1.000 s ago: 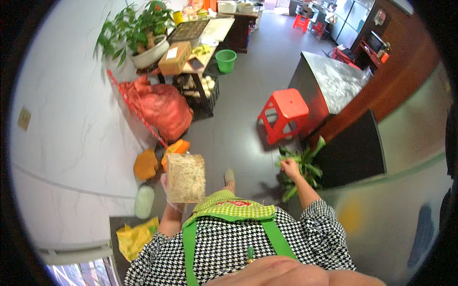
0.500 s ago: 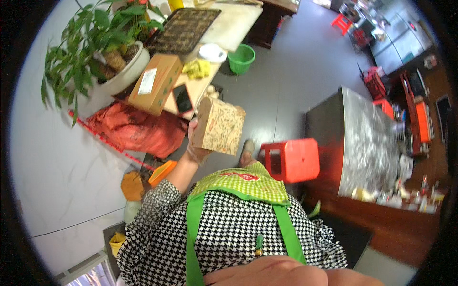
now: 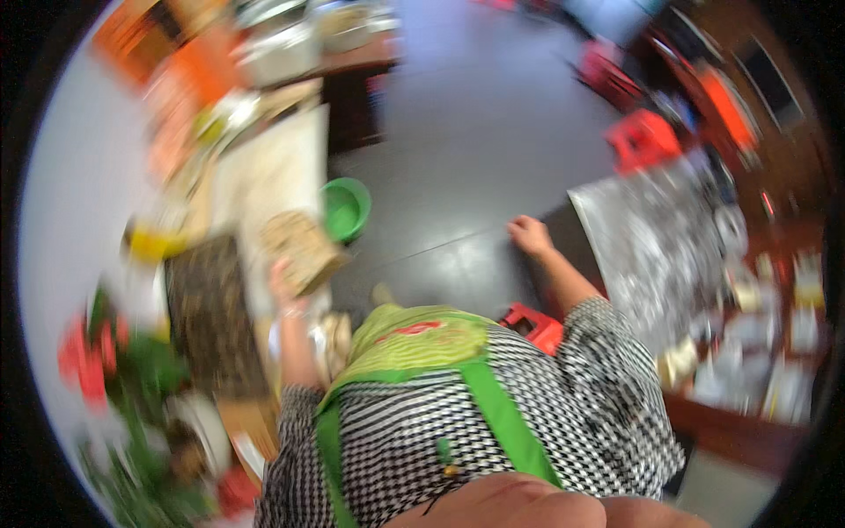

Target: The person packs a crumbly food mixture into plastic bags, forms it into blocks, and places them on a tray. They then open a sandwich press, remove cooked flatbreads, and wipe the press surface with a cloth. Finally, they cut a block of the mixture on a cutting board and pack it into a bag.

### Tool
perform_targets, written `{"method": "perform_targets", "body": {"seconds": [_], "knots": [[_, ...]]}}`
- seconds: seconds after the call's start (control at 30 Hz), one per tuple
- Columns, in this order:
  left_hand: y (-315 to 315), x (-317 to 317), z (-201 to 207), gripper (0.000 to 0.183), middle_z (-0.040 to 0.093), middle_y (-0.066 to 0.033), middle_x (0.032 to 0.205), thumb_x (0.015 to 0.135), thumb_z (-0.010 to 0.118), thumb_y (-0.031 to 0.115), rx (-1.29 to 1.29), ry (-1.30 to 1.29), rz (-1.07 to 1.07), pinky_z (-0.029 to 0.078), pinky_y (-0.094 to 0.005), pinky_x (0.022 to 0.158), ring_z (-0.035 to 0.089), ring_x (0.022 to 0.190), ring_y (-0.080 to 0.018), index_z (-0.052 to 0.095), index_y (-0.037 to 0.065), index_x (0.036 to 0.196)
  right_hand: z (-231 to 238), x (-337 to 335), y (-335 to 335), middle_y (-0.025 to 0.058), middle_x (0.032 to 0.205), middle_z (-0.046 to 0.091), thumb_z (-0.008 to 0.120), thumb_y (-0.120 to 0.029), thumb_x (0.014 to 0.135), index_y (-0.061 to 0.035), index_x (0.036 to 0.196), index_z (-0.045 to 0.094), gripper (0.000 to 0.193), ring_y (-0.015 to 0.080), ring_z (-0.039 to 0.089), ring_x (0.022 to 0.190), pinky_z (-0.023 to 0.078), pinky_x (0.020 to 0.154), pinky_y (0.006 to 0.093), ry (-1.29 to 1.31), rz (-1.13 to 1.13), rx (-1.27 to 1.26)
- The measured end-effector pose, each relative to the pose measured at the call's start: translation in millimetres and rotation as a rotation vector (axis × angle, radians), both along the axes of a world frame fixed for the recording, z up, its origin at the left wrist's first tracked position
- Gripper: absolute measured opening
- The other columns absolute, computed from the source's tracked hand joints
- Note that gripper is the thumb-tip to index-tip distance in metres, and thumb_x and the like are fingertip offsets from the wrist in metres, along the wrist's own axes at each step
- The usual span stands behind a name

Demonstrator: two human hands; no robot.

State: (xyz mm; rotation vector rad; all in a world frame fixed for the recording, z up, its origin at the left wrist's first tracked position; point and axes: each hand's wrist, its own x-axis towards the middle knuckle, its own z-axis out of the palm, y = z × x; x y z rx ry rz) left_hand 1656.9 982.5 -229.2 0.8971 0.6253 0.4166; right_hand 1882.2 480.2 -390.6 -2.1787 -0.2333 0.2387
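My left hand (image 3: 283,286) grips a beige, cube-like block (image 3: 304,251) with darker flecks over its faces. The block is held over the right side of the table with the pale board (image 3: 264,189), just left of a green bucket (image 3: 345,209). Motion blurs the fingers, but they press against the block's near left side. My right hand (image 3: 528,236) is out over the floor at the right, its fingers curled in with nothing seen in them. Left of the block lies a dark, gridded tray (image 3: 216,312).
Potted plants (image 3: 145,361) crowd the lower left by a white wall. At the right stands a counter with a shiny silver cover (image 3: 647,246). Red stools (image 3: 647,141) are beyond it, and another red stool (image 3: 532,327) is below my right forearm. Pans (image 3: 282,44) sit far ahead.
I have moved forward along the table, and the view has shifted. The block in my left hand is now beside the green bucket. My right hand has come into view.
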Motion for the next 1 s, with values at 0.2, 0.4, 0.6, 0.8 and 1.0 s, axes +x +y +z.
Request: {"method": "perform_targets", "body": {"seconds": [0.2,0.4,0.6,0.8,1.0], "knots": [[102,-16,31,0.109,0.042,-0.0199,0.148,0.068,0.083,0.04,1.447,1.129,0.312,0.035,-0.0474,0.112,0.046,0.131,-0.04,0.021,0.015,0.154,-141,-104,-47,0.017,0.084,0.071,0.062,-0.027,0.08,-0.007,0.086,0.072,0.023,0.0339,0.069,0.077,0.055,0.07,0.0455,0.352,0.692,-0.655],[138,20,104,0.111,0.042,-0.0242,0.146,0.066,0.082,0.04,1.482,1.684,0.2,0.033,-0.0484,0.112,0.042,0.133,-0.0401,0.021,0.009,0.153,-196,-164,-97,0.0186,0.088,0.07,0.061,-0.026,0.08,-0.0077,0.083,0.072,0.021,0.0363,0.069,0.078,0.055,0.071,0.0471,0.635,0.554,-0.543],[-27,247,160,0.04,0.063,-0.0108,0.118,0.093,0.063,0.024,0.716,0.33,-0.104,0.05,-0.0404,0.093,0.062,0.107,-0.0231,0.055,0.001,0.125,-52,71,-33,0.0208,0.088,0.069,0.06,-0.031,0.086,-0.0048,0.086,0.07,0.028,0.039,0.067,0.081,0.053,0.073,0.0478,0.312,0.402,-0.433],[-241,548,115,0.033,0.066,-0.0057,0.105,0.094,0.063,0.032,0.512,0.389,-1.054,0.052,-0.0308,0.082,0.064,0.096,-0.0165,0.062,0.005,0.114,168,337,36,0.0112,0.089,0.058,0.075,-0.045,0.08,-0.0048,0.108,0.056,0.052,0.0256,0.061,0.081,0.05,0.07,0.0373,-0.383,0.193,0.489],[-381,775,73,0.029,0.063,-0.0054,0.101,0.093,0.063,0.028,0.2,0.326,-0.827,0.054,-0.0361,0.078,0.064,0.091,-0.0207,0.059,0.009,0.115,245,471,-4,0.0069,0.083,0.058,0.081,-0.041,0.074,-0.0061,0.096,0.053,0.05,0.0238,0.06,0.075,0.048,0.065,0.0376,-0.491,-0.062,0.467]]}}
